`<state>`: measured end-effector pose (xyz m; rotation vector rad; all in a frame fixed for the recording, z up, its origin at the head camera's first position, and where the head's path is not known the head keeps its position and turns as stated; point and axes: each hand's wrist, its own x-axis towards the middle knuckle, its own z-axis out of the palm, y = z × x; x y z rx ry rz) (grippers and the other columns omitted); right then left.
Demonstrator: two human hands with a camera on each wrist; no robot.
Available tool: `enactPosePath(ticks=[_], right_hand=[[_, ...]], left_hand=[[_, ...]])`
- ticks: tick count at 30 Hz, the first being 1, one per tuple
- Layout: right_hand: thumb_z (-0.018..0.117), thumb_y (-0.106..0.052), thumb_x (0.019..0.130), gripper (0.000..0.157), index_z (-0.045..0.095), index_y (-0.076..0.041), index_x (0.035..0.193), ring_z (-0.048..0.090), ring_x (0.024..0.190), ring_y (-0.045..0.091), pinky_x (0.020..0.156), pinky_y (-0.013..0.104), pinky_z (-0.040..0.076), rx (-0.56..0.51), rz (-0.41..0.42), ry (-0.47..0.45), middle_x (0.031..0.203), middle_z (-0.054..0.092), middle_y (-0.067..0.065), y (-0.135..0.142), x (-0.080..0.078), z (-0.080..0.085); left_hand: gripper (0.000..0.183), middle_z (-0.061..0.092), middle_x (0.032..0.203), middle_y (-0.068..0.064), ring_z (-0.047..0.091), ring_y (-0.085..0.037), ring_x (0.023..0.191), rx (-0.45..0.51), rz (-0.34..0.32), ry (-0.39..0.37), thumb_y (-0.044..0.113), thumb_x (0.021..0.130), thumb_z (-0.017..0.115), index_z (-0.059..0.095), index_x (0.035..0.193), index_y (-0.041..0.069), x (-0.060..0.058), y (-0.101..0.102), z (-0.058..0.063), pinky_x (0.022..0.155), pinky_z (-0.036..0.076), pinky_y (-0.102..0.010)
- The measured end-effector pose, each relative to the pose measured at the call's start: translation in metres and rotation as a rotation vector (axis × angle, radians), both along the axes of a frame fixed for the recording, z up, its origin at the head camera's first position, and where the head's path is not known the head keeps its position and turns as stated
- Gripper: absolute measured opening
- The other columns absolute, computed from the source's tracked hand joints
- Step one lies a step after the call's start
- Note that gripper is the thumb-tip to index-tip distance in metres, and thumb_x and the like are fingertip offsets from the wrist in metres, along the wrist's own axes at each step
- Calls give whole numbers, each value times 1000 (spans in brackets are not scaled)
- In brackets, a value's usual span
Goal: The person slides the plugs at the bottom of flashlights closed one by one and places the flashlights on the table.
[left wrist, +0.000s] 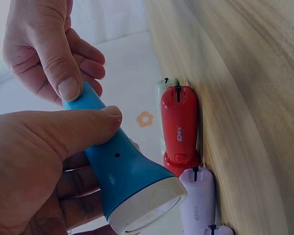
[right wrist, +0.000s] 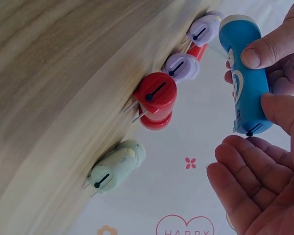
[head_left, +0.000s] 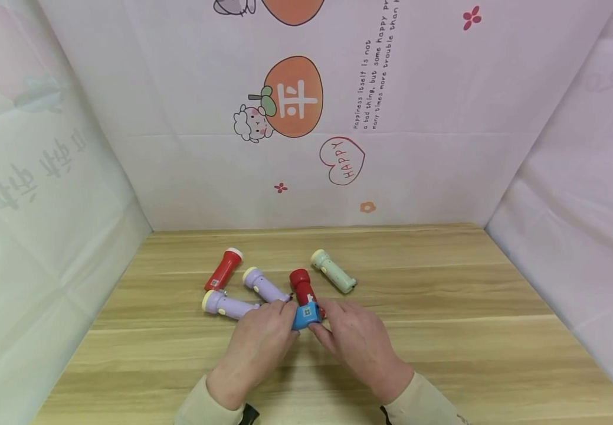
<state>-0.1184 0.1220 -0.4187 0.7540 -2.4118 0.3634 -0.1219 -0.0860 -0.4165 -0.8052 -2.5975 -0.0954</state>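
Observation:
A blue flashlight [head_left: 303, 319] with a cream lens rim [left wrist: 146, 205] is held above the table between both hands. My left hand [head_left: 261, 337] grips its barrel, thumb along the side and fingers wrapped underneath. At the tail end, my right hand [head_left: 360, 339] has its thumb on the barrel and its fingers loosely bent beside the tail, where a small black loop tab shows. Just behind, a red flashlight [right wrist: 157, 93] lies on the table. Two lilac flashlights [head_left: 269, 288] are left of it, the nearer partly hidden by my left hand.
Another red flashlight [head_left: 223, 269] with a white rim lies at the back left. A pale green flashlight [head_left: 335, 273] lies at the back right. White printed cloth [head_left: 418, 177] walls in the wooden table [head_left: 444, 307] at the back and both sides.

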Motion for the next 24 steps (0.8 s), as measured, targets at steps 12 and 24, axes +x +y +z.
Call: enactPosePath(ticks=[12, 24], right_hand=[[87, -32, 86, 40, 71, -7, 113, 60, 66, 6, 57, 24, 54, 0, 6, -8, 87, 76, -1, -1, 1, 1], [85, -31, 88, 37, 70, -7, 113, 57, 65, 4, 58, 22, 53, 8, 8, -11, 85, 74, -3, -1, 2, 0]], left_hand=[[40, 68, 92, -2, 64, -14, 74, 9, -10, 37, 31, 90, 83, 65, 116, 6, 1, -1, 0, 65, 57, -31], [43, 71, 95, -3, 67, -16, 76, 13, -1, 56, 32, 90, 82, 66, 119, 5, 1, -1, -3, 65, 57, -32]])
